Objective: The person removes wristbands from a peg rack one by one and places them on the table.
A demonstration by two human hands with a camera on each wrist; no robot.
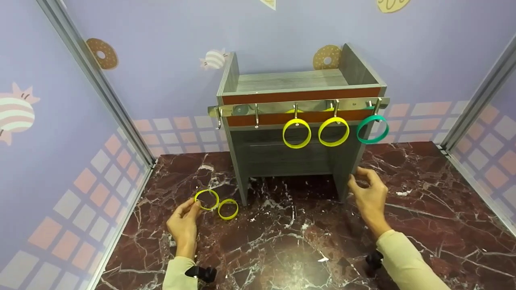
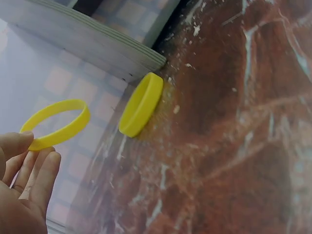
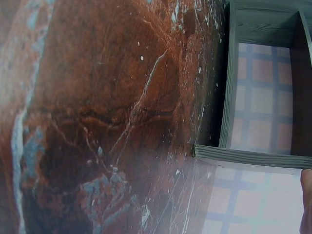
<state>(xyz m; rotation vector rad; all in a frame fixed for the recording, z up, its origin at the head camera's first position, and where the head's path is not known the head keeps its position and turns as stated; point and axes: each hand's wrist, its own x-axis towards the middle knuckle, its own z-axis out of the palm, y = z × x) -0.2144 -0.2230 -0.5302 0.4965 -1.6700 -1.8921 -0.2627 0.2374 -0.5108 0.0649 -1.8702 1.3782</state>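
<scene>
A yellow wristband [image 1: 207, 199] is pinched between the thumb and fingers of my left hand [image 1: 183, 227], held at its near left side. Beside it, a second yellow wristband [image 2: 141, 105] stands on its edge on the marbled table, close to the foot of the grey shelf [image 1: 288, 149]. My right hand [image 1: 370, 197] touches the outer face of the shelf's right panel; only a bit of one digit [image 3: 306, 192] shows in the right wrist view. From the metal hook rail [image 1: 278, 106] hang two yellow wristbands [image 1: 296, 133] and a green wristband [image 1: 373, 129] at the right end.
Two hooks [image 1: 256, 116] at the rail's left end carry nothing. The rail's tips stick out past the shelf's sides. Patterned walls [image 1: 181, 80] close in the back and both sides of the marbled table [image 1: 282, 241].
</scene>
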